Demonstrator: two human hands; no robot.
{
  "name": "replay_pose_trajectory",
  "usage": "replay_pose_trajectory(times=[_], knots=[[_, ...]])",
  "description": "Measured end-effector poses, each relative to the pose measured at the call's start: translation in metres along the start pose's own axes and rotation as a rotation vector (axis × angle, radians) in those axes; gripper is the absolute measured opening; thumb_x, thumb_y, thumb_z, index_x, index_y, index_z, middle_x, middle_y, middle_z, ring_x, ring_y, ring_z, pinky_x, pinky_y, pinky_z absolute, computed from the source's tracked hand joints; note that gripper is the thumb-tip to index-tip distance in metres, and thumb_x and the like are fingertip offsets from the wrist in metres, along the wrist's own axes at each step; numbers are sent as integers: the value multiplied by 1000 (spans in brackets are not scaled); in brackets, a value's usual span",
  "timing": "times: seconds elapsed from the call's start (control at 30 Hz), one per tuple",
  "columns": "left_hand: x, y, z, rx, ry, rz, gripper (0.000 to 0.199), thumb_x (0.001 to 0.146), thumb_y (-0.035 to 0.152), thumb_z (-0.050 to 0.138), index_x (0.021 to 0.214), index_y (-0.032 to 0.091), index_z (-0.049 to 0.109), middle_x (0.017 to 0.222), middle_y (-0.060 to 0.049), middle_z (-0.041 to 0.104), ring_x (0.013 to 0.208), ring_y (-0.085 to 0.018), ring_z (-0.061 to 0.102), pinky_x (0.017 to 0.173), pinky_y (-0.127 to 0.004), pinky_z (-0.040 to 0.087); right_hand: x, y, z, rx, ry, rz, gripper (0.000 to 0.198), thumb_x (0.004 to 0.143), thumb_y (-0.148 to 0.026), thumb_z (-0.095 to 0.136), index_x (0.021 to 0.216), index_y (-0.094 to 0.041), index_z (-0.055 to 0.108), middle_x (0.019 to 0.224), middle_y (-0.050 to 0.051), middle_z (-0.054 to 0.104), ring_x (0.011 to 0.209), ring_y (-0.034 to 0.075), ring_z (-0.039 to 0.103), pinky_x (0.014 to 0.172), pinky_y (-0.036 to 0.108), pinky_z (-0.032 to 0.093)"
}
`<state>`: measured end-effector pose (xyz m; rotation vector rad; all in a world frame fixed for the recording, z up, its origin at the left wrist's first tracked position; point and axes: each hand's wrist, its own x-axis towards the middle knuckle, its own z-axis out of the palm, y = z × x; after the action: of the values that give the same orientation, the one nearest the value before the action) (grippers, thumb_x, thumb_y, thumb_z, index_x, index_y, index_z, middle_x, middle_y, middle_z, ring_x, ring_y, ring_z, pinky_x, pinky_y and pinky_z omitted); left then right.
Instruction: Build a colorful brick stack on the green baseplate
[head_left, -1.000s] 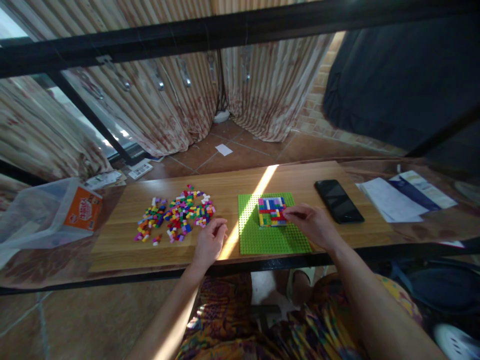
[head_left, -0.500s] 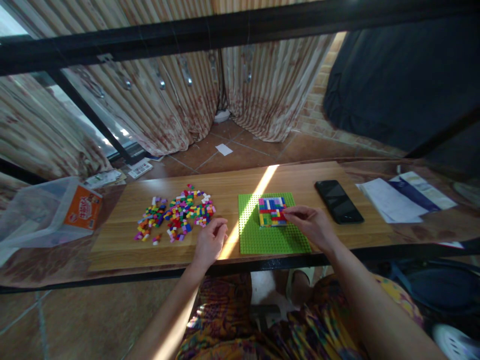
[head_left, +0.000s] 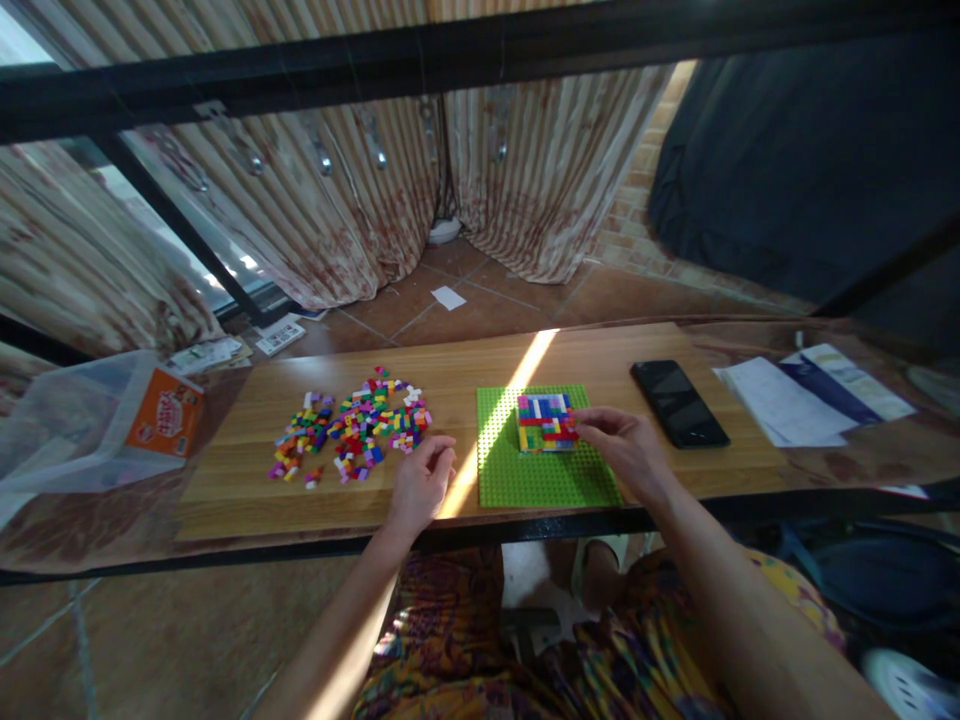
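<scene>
A green studded baseplate point(head_left: 540, 482) lies on the wooden board, with a low square build of many-coloured toy bricks point(head_left: 544, 422) on it. At the right edge of this build is my right hand point(head_left: 626, 448), thumb and fingers pinched together. A small red toy brick point(head_left: 575, 428) shows at its fingertips, partly covered by them. My left hand point(head_left: 424, 483) rests on the board between the loose bricks and the baseplate. Its fingers are curled closed, and whether anything is inside cannot be seen. Loose toy bricks point(head_left: 367, 430) spread in a pile beyond and left of it.
A black phone point(head_left: 679, 403) lies right of the baseplate, with papers point(head_left: 784, 402) farther right. At the far left, a clear plastic bin point(head_left: 82, 430) with an orange label lies beside the wooden board point(head_left: 247, 500). A bright sun stripe crosses the board.
My right hand has shifted slightly to the right at the edge of the brick build. My left hand stays where it was.
</scene>
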<state>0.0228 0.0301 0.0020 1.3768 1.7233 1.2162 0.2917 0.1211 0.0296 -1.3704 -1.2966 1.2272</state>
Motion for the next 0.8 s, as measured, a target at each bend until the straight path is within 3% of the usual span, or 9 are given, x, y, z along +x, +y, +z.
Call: replay_pose_trajectory(times=[0.23,0.4,0.63,0.8], knots=[[0,-1,1,5,-4,-2,19,85,29,53,95,18,65,70,2,64,54,-9,60,54,-18,47,-1,7,0,-189,28,-112,28,70,-35,68,91,-16,73,80,6,74,69,18,67,63,29,51],[-1,0,1,11,-3,-1,18,85,29,53,94,18,65,71,2,64,55,-9,60,54,-18,47,-7,-2,2,-418,32,-232,25,78,-32,60,95,-19,73,84,5,74,72,17,67,70,30,52],[-1,3,1,-8,1,-12,18,84,29,54,94,18,65,70,2,64,54,-9,60,53,-18,46,-7,-3,3,-519,52,-313,24,79,-28,58,95,-20,72,85,4,74,73,17,67,73,31,52],[-1,5,1,-20,2,-12,17,84,27,54,94,18,65,69,2,64,53,-8,59,53,-17,47,-8,-6,5,-490,51,-283,23,77,-29,59,93,-19,72,79,3,73,69,16,65,69,30,50]])
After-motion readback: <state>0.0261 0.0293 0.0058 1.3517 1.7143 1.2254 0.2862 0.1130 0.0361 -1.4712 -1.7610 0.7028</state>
